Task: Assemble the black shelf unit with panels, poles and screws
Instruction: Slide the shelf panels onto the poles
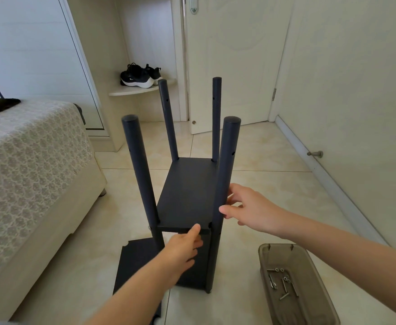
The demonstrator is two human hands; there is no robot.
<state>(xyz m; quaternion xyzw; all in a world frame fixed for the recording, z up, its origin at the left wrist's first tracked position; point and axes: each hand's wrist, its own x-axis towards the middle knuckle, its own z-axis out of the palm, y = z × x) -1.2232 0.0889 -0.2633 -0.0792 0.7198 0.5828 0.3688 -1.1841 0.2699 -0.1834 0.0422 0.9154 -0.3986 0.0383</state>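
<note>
Risk sits mostly in the joints. The shelf unit [187,191] stands on the tiled floor [274,184] in the middle of the room. Its four poles reach well above the mid panel [187,207], and any screw not yet tight would let that panel tilt or slide down under a push.

The left hand [182,249] pinches the panel's near edge, thumb on top and fingers curled beneath. The right hand [251,207] holds the near right pole [227,160] between thumb and fingers. A hard pull from either could rack the frame sideways or tip it toward the bed [28,160] on the left.

The tray [262,254] lies just right of the unit's foot, near enough to be knocked so that its screws [283,282] spill.

Count:
- Four poles, two near and two far, all upright.
- Three panels, I judge: the one at mid height, a second low between the poles and partly hidden by the left arm, and a loose panel [133,266] flat on the floor at near left.
- One tray.
- Several screws in it, overlapping too much to count exactly.
- Two hands.
</note>
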